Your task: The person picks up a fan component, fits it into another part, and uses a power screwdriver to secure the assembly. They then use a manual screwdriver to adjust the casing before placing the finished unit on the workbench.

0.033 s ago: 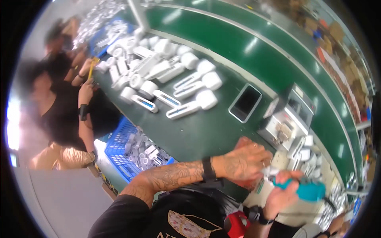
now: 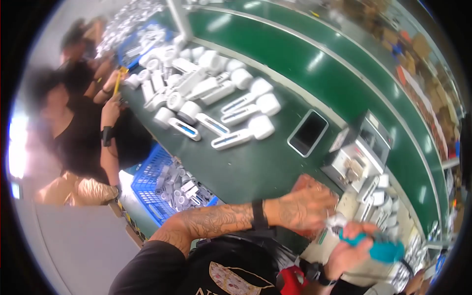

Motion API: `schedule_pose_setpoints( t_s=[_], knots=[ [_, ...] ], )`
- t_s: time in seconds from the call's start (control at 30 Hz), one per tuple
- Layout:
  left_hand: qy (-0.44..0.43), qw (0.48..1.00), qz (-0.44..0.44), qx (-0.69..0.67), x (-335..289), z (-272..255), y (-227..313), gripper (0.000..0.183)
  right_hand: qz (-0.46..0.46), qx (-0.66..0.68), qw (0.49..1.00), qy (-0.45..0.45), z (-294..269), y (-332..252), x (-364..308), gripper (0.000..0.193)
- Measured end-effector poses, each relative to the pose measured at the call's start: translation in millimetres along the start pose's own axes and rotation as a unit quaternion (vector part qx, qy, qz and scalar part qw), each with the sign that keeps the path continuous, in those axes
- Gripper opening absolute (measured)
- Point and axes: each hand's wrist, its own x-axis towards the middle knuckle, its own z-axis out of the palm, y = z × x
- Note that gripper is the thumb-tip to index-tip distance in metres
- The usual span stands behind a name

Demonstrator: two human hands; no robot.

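My right hand [image 2: 348,250] is wrapped round a teal electric screwdriver [image 2: 386,251], which has a dark cord at its rear end. The tool's front points toward a small white part [image 2: 337,221]. Closed on that part are the fingers of my left hand [image 2: 306,205]; its exact shape is partly hidden and blurred. Beneath the left hand lies a reddish-brown block or pad [image 2: 306,183]. Just beyond my hands, a group of white and grey handled parts [image 2: 377,197] lies on a pale surface.
A grey metal device [image 2: 356,155] stands beyond my hands, beside a phone-like slab [image 2: 308,132]. Many white round-headed devices [image 2: 241,113] cover the table's far left. A blue basket [image 2: 147,172] holds grey parts. At left, a co-worker [image 2: 81,132] holds a yellow tool [image 2: 118,83].
The whole view has shifted slightly, so the table things sit a little lower and farther right. Both hands keep nearly the same pose and grip.
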Motion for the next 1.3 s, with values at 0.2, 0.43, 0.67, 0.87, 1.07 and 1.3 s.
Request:
schedule_pose_setpoints(
  t_s=[0.2, 0.43, 0.67, 0.87, 1.07, 1.3],
  knots=[
    [-0.024, 0.992, -0.089, -0.091, -22, -39, 27, 0.041, -0.109, 0.078, 0.991, 0.013, 28, -58, -27, 0.054],
    [0.195, 0.901, -0.335, 0.194, -79, -149, -45, 0.047, -0.038, -0.062, 0.997, -0.006, 15, -47, -41, 0.061],
    [0.093, 0.863, -0.349, 0.354, -119, -192, -120, 0.038, -0.003, 0.01, 0.999, -0.047, 12, -32, -40, 0.063],
    [0.119, 0.901, -0.271, 0.317, -102, -176, -128, 0.039, 0.026, -0.042, 0.999, -0.015, 0, -43, -47, 0.076],
    [0.133, 0.962, -0.217, 0.098, 17, -108, -30, 0.026, 0.097, -0.003, 0.995, -0.027, -14, -46, -45, 0.082],
    [-0.093, 0.993, 0.037, 0.055, 148, 43, 35, 0.024, 0.098, 0.023, 0.994, -0.037, -31, -53, -62, 0.076]
  ],
)
